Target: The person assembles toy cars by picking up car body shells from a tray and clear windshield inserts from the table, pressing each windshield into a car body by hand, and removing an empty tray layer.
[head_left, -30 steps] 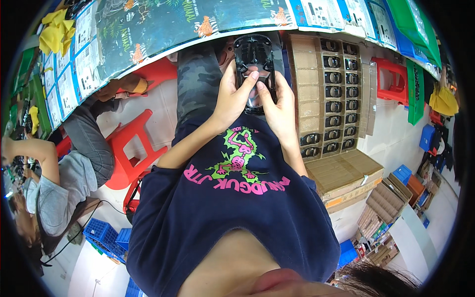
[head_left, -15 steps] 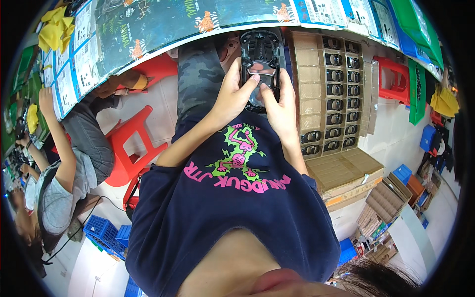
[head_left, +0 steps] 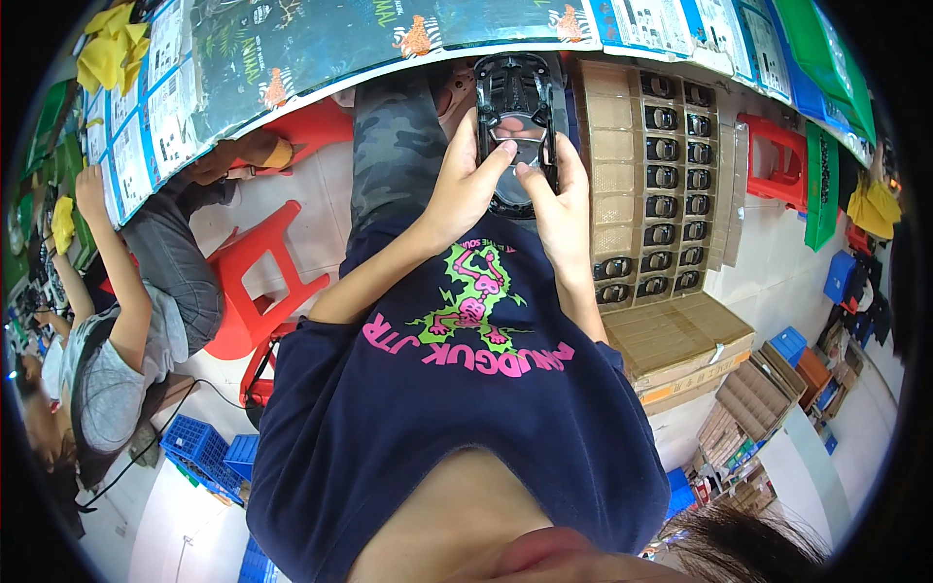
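Between both hands I hold a black toy car body shell (head_left: 514,92) with clear windows, just below the table's front edge. My left hand (head_left: 468,180) grips its left side, thumb pressed on the clear window part. My right hand (head_left: 562,194) wraps the right side, its thumb on the same part, close to the other thumb. Fingers under the shell are partly visible through the clear window; the rest are hidden. To the right stands an open cardboard box (head_left: 610,146) with dividers, where several similar black car shells (head_left: 662,177) sit in rows of compartments.
The table (head_left: 321,58), covered with printed sheets, runs across the top. A closed carton (head_left: 680,335) adjoins the divided box. Red stools (head_left: 255,282) stand at left and right (head_left: 775,160). A co-worker (head_left: 121,360) sits at the left. Blue crates (head_left: 199,447) are on the floor.
The view has shifted slightly, so the hands and shell appear a little further right. My grip on the car shell stays much the same, both thumbs still on the clear part.
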A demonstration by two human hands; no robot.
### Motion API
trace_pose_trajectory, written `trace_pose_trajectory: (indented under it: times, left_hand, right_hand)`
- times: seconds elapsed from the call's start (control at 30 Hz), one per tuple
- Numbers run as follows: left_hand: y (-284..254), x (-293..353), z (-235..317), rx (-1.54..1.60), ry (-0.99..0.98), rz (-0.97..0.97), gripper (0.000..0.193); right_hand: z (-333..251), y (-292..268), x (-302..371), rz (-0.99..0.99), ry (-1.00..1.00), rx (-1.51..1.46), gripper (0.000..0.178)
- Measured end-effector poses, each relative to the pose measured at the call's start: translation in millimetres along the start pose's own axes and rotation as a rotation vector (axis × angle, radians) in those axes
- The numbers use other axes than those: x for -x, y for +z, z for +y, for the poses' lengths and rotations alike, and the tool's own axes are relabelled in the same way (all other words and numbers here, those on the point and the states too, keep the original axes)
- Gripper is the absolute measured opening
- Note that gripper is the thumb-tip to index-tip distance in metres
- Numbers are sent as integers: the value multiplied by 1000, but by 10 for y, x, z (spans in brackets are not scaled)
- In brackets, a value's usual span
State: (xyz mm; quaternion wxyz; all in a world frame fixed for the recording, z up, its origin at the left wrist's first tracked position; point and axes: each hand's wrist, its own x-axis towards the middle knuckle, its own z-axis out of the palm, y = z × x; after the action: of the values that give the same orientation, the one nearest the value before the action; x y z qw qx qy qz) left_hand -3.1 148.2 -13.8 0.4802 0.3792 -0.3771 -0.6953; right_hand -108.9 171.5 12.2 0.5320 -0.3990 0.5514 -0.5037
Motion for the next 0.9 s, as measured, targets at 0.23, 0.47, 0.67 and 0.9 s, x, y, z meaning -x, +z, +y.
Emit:
trace_pose_trajectory:
  times: [0.23, 0.47, 0.67, 0.9]
  left_hand:
    - [14, 32, -58, 78, 6, 95, 27]
    - [69, 43, -52, 52, 66, 182, 24]
    - [110, 87, -37, 242, -32, 86, 26]
    - [86, 90, -83, 47, 85, 148, 22]
  right_hand:
    - [-8, 39, 78, 4, 114, -162, 28]
    - [64, 114, 132, 118, 25, -190, 38]
    - [24, 143, 131, 201, -95, -196, 37]
    - [48, 124, 105, 169, -82, -16, 36]
